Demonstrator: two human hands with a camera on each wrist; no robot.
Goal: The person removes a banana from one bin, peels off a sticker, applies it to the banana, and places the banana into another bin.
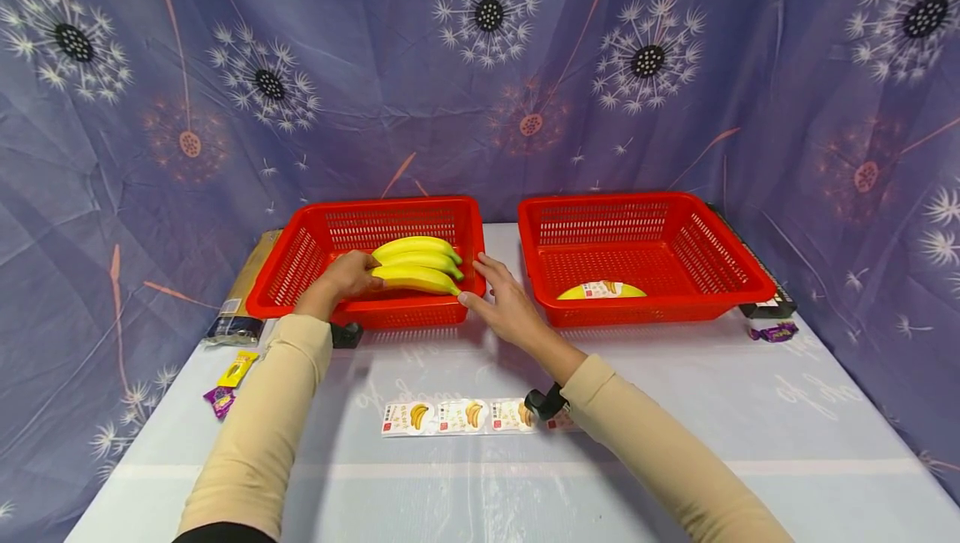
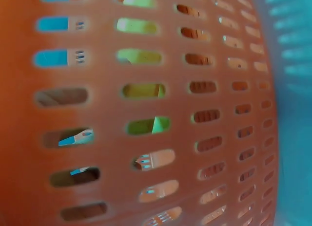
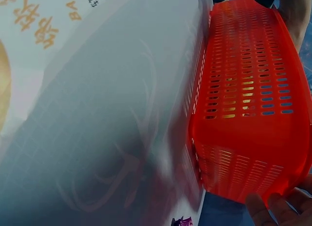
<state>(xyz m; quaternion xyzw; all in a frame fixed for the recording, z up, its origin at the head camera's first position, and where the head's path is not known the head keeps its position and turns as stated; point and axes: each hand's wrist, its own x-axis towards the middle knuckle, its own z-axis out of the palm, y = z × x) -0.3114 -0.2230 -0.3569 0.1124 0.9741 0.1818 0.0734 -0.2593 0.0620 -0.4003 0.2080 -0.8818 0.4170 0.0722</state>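
Fingers [image 1: 366, 260] of left hand [image 1: 347, 276] pinch front banana [image 1: 420, 279], right hand's [image 1: 512, 303] spread against basket rim [image 1: 481, 230] beside a gap [image 1: 500, 237].

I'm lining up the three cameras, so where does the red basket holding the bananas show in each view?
Head: the basket is left of centre, the right hand at its right end.
Left wrist: the basket, close up, fills all but the right edge.
Right wrist: the basket runs down the right side.
Shared landmark: its slotted front wall.
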